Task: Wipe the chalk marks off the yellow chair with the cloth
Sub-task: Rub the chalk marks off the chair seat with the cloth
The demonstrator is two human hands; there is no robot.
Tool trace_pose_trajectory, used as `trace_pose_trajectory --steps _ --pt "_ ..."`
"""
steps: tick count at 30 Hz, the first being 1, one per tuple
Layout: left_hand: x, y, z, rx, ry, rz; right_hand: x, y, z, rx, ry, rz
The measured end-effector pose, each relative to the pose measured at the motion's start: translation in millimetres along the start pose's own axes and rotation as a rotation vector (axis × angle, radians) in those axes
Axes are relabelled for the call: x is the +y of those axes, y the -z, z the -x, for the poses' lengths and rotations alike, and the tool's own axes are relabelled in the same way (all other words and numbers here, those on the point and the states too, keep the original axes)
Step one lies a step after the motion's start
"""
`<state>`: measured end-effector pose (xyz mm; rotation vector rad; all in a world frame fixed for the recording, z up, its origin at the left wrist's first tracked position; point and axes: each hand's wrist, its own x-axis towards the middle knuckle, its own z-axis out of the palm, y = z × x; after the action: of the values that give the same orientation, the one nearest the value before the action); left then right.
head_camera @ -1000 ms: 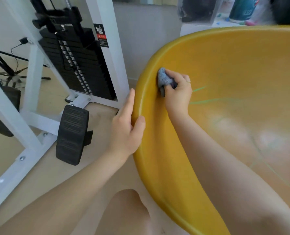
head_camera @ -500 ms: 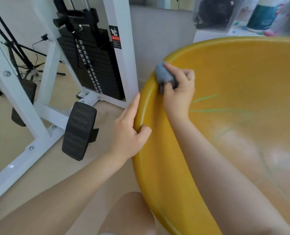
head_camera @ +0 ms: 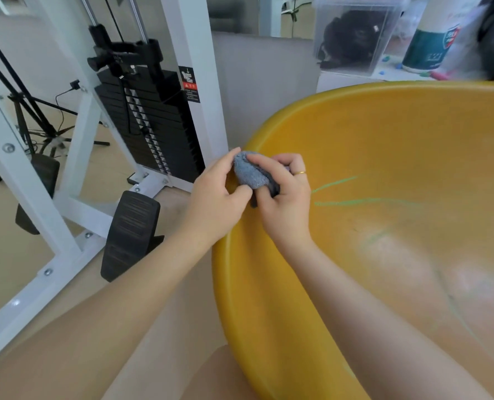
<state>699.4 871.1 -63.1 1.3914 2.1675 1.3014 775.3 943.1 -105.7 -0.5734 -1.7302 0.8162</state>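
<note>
In the head view, the right hand (head_camera: 283, 194) curls round a bunched grey-blue cloth (head_camera: 251, 173) at the left rim of the yellow chair (head_camera: 384, 157); the left hand (head_camera: 217, 192) pinches the cloth's outer edge between thumb and fingers; green chalk marks (head_camera: 355, 202) streak the shell just right of the hands; the cloth looks soft, light and easily refolded, best held as a wad under the fingers; the shell looks stiff, smooth and likely slippery.
</note>
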Motion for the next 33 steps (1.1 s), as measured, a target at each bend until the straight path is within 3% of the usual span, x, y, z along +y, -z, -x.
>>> trace_pose_trajectory --steps 6,11,14,19,22,27,33 --pt "6.1 -7.3 -26.7 0.000 -0.064 -0.299 34.4 4.1 -72.2 0.301 -0.243 -0.014" --pt "1.0 -6.8 -29.0 0.023 -0.068 -0.303 56.3 9.3 -98.5 0.450 -0.363 -0.013" --pt "0.7 -6.6 -28.3 0.021 -0.068 -0.283 52.2 6.1 -86.7 0.394 -0.316 0.030" --pt "-3.2 -7.9 -30.9 0.024 -0.091 -0.280 38.1 -6.5 -13.0 0.160 -0.054 0.026" --pt "-3.2 -8.9 -29.9 0.026 -0.100 -0.277 46.7 -0.5 -18.4 0.132 -0.008 0.076" --pt "-0.6 -11.1 -26.7 0.015 -0.081 -0.263 79.0 16.7 -76.9 0.328 -0.215 0.120" --pt "7.4 -10.9 -20.9 0.024 -0.068 -0.313 83.0 38.0 -97.7 0.389 -0.378 0.168"
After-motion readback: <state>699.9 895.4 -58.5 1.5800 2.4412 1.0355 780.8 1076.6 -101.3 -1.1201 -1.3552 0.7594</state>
